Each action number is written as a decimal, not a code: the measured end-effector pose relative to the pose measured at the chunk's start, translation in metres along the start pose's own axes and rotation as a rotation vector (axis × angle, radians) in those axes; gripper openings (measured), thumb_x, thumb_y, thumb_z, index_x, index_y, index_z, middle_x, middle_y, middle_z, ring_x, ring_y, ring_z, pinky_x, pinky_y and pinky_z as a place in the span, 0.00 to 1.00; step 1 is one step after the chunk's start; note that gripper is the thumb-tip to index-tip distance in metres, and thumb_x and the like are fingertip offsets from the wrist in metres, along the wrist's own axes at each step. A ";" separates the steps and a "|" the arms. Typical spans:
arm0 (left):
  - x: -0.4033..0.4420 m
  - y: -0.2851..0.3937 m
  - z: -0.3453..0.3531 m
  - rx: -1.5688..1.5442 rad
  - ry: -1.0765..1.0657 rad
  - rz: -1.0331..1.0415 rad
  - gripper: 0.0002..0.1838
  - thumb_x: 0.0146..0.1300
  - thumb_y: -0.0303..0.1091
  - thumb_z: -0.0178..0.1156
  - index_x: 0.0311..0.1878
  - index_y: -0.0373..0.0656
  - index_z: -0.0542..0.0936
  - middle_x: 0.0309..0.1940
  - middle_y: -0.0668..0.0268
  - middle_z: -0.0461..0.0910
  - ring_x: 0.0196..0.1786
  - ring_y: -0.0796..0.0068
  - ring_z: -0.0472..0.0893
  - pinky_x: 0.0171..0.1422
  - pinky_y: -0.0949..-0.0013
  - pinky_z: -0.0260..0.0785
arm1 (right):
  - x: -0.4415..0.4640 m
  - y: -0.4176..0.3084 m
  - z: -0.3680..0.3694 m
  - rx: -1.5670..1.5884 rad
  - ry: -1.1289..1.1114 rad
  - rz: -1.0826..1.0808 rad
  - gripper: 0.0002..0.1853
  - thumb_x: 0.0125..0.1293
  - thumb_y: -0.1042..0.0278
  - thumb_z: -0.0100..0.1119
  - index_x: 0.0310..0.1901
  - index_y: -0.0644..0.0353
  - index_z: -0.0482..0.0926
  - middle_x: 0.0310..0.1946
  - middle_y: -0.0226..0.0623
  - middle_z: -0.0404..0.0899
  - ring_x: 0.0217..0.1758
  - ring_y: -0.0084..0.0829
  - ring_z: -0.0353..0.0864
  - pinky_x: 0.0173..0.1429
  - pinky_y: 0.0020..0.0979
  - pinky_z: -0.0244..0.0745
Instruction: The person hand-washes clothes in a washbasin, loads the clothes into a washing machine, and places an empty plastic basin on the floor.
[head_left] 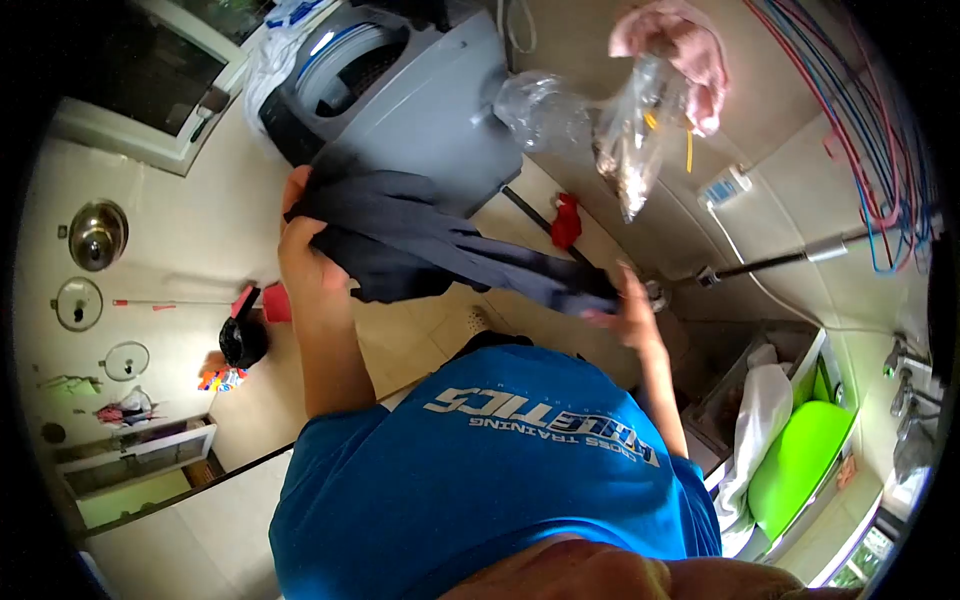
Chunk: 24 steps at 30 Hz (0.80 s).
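A dark navy garment (410, 235) is stretched between my two hands, in front of my blue T-shirt; its exact kind does not show. My left hand (308, 245) grips the bunched, wider end, with part of the cloth hanging below. At the narrow end, my right hand (632, 312) is closed on the cloth, its fingers slightly blurred. Just beyond the garment stands a grey top-loading washing machine (430, 110) with its round opening (355, 65) uncovered. Folds of the cloth hide the lower part of the machine's left side.
Clear plastic bags (640, 130) and a pink cloth (680, 50) hang on the right wall. Coloured hangers (880, 130) hang farther right. A bright green board (800, 465) and white cloth (755, 430) are near my right elbow. Pot lids (98, 235) line the left wall.
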<state>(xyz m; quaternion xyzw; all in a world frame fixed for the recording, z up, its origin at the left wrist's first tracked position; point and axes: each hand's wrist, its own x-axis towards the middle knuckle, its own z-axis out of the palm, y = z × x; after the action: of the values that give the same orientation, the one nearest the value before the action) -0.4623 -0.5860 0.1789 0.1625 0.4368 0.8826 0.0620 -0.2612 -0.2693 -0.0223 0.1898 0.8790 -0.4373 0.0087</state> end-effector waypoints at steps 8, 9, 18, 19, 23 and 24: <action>-0.020 0.051 -0.018 -0.160 0.282 0.097 0.27 0.59 0.40 0.47 0.60 0.34 0.64 0.55 0.56 0.68 0.58 0.64 0.69 0.63 0.66 0.60 | 0.119 -0.109 0.247 0.056 -0.475 -0.693 0.47 0.47 0.58 0.69 0.65 0.62 0.51 0.61 0.55 0.57 0.64 0.50 0.58 0.66 0.41 0.56; -0.013 0.056 -0.034 -0.286 -0.010 0.142 0.27 0.57 0.44 0.50 0.54 0.34 0.64 0.47 0.57 0.69 0.51 0.64 0.70 0.58 0.66 0.61 | 0.134 -0.124 0.254 0.045 -0.495 -0.716 0.47 0.47 0.58 0.69 0.65 0.62 0.51 0.61 0.55 0.57 0.64 0.50 0.58 0.66 0.41 0.56; -0.056 0.148 -0.217 0.469 0.596 0.409 0.30 0.50 0.36 0.62 0.55 0.37 0.64 0.47 0.61 0.70 0.50 0.68 0.70 0.56 0.68 0.63 | 0.179 -0.261 0.297 0.448 -0.682 -0.414 0.21 0.59 0.71 0.48 0.55 0.66 0.67 0.52 0.53 0.70 0.57 0.47 0.67 0.62 0.39 0.61; -0.061 0.150 -0.240 0.699 0.654 0.291 0.30 0.49 0.34 0.63 0.56 0.37 0.64 0.48 0.61 0.70 0.51 0.69 0.70 0.56 0.68 0.63 | 0.184 -0.261 0.307 0.444 -0.692 -0.412 0.21 0.59 0.71 0.48 0.55 0.66 0.67 0.52 0.53 0.70 0.57 0.47 0.67 0.62 0.39 0.61; -0.094 0.129 -0.303 0.922 0.491 -0.119 0.36 0.48 0.31 0.64 0.62 0.38 0.61 0.55 0.59 0.69 0.56 0.65 0.69 0.61 0.64 0.61 | 0.182 -0.280 0.331 0.474 -0.984 -0.714 0.24 0.55 0.73 0.50 0.56 0.64 0.66 0.60 0.54 0.61 0.63 0.51 0.59 0.68 0.42 0.52; -0.102 0.113 -0.318 0.703 0.539 -0.166 0.38 0.49 0.35 0.64 0.63 0.38 0.60 0.56 0.57 0.69 0.58 0.62 0.69 0.62 0.62 0.61 | 0.182 -0.297 0.327 0.562 -1.048 -0.724 0.24 0.55 0.74 0.50 0.57 0.64 0.66 0.61 0.54 0.60 0.64 0.51 0.57 0.68 0.42 0.51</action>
<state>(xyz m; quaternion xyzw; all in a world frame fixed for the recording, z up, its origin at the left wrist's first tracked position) -0.4712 -0.9192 0.0647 -0.0976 0.7223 0.6833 -0.0425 -0.5810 -0.6243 -0.0300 -0.3562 0.6204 -0.6577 0.2360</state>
